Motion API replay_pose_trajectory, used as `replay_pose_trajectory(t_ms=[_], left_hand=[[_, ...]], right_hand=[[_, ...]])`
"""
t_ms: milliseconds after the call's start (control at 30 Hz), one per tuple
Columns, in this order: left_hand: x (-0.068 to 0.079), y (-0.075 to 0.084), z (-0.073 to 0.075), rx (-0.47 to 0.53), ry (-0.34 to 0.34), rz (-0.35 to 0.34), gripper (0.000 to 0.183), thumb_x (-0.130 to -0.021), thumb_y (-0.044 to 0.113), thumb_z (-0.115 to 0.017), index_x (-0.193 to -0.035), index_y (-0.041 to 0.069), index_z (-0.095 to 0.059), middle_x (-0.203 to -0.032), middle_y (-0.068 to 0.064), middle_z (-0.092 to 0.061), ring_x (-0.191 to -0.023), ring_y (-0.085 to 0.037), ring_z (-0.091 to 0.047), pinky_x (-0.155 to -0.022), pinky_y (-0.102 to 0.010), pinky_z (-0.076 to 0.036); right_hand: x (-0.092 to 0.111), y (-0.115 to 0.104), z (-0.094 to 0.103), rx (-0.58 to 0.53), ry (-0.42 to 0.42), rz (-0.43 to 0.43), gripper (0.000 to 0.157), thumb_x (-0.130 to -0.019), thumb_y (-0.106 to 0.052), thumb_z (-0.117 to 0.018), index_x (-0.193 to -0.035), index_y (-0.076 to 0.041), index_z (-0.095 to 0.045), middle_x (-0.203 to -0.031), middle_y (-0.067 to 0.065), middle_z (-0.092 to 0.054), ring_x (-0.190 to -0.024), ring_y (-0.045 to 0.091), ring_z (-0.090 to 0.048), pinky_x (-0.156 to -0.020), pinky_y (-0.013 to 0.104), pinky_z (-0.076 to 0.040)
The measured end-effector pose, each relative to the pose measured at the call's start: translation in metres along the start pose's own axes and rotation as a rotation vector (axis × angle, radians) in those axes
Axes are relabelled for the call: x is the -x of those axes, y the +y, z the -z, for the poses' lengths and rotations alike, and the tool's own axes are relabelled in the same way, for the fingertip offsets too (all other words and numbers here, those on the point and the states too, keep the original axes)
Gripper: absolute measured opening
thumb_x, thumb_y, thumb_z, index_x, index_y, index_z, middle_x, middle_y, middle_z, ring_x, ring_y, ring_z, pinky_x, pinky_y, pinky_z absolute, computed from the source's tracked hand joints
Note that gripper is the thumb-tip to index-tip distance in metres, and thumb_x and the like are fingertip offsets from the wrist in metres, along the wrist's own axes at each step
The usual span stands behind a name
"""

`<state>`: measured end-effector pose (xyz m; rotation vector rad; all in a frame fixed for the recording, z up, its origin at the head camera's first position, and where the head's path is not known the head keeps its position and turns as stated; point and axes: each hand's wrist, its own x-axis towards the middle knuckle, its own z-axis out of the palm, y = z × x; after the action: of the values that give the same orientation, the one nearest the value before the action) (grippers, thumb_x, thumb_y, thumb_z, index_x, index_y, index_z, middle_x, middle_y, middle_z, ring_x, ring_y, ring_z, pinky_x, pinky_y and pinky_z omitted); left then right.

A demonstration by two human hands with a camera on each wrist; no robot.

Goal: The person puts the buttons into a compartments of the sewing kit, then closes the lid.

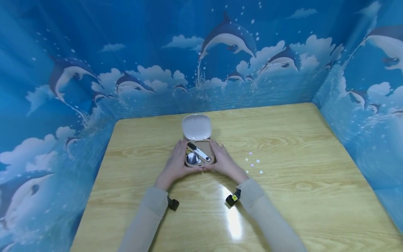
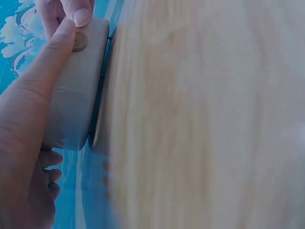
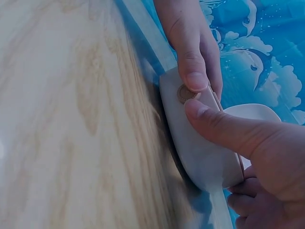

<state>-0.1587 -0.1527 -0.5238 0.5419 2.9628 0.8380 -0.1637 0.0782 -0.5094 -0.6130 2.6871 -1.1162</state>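
Tabletop [image 1: 135,157] beneath, left hand [image 1: 177,161] and right hand [image 1: 224,161] — angled inward — grip a box [image 3: 202,150].

Dolphin-print backdrop [image 1: 163,45], wood-grain tabletop [image 1: 315,147], small scattered discs [image 1: 252,165]

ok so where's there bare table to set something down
Bare table lies left of the left hand, from the small discs to the right edge, and between the sleeves. It's crowded mid-table, where that hand and the right hand grip the open box.
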Motion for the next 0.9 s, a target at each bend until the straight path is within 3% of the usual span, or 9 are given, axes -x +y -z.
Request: replay_pose_trajectory(t_ms=[400, 667, 900], left_hand=[[0.009, 0.021, -0.013, 0.011, 0.027, -0.009, 0.141, -0.061, 0.08, -0.075, -0.16, 0.018, 0.004, -0.165, -0.015, -0.01, -0.15, -0.036, -0.009, -0.122, -0.052, -0.013], [0.016, 0.037, -0.018, -0.048, 0.003, 0.015, 0.142, -0.061, 0.085, -0.069, -0.16, 0.009, -0.001, -0.165, -0.017, -0.01, -0.151, -0.035, -0.005, -0.122, -0.05, -0.011], [0.022, 0.048, -0.026, -0.041, 0.004, 0.015, 0.14, -0.063, 0.084, -0.069, -0.159, 0.004, -0.006, -0.164, -0.018, -0.012, -0.151, -0.035, -0.006, -0.122, -0.05, -0.012]], right_hand=[[0.025, 0.006, 0.008, -0.015, -0.021, -0.039, 0.125, -0.069, -0.042, -0.09, -0.159, -0.004, -0.012, -0.163, 0.02, -0.014, -0.149, 0.037, -0.014, -0.122, 0.054, -0.003], [0.04, 0.011, 0.014, 0.0, -0.022, -0.021, 0.122, -0.07, -0.04, -0.089, -0.158, 0.0, -0.013, -0.162, 0.021, -0.014, -0.149, 0.038, -0.013, -0.122, 0.054, 0.001], [0.055, 0.013, 0.018, -0.004, -0.011, -0.025, 0.122, -0.07, -0.039, -0.089, -0.158, -0.002, -0.014, -0.162, 0.021, -0.015, -0.148, 0.041, -0.012, -0.121, 0.057, 0.0]])
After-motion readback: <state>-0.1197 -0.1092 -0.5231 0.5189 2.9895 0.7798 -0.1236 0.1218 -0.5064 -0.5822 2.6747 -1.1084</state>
